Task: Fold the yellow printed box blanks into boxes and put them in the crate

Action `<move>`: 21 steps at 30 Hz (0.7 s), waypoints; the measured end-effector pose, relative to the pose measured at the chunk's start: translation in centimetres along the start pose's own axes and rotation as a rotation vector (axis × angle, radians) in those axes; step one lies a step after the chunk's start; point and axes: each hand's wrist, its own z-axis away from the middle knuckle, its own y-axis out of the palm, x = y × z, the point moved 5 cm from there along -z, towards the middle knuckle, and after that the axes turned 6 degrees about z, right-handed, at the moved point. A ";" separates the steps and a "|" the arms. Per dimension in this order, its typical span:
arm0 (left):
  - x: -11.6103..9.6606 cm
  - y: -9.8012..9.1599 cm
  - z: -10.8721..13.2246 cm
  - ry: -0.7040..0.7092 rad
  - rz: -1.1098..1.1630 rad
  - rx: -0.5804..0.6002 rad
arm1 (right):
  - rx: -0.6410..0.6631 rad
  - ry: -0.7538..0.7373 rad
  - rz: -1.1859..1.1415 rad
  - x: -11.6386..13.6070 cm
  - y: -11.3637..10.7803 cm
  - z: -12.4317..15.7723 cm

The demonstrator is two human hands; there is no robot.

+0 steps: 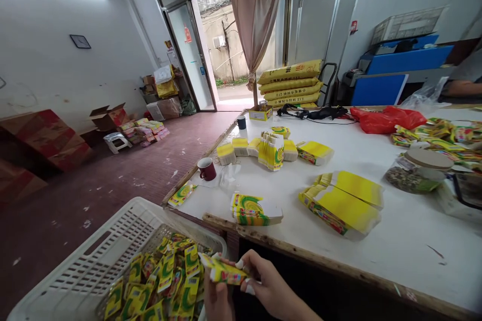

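Observation:
A small yellow packet with green and red print (228, 273) is held between my two hands, at the table's front edge. My left hand (218, 298) grips its left end from below. On its right end, the thumb and fingers of my right hand (261, 281) are pinched. Just left of my hands, a white plastic basket (131, 215) holds many similar yellow packets (165, 271). Beyond my hands, a short stack of yellow cards (250, 209) lies near the edge of the white table (293, 220).
Larger yellow card stacks (346, 198) lie to the right, with more (271, 150) further back. A maroon mug (207, 169) stands at the left edge. At the right are a jar (417, 170), a red bag (387, 119) and a person's arm (463, 88).

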 end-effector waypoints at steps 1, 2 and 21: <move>0.7 -0.4 -0.1 -0.024 0.024 -0.031 | -0.004 -0.023 0.007 0.2 -0.5 0.0; 1.3 -0.9 -0.2 -0.060 0.072 -0.073 | -0.011 -0.046 0.021 0.4 -1.0 -0.1; -2.5 1.6 2.2 -0.039 -0.270 0.225 | -0.243 -0.719 0.746 3.7 -2.7 2.9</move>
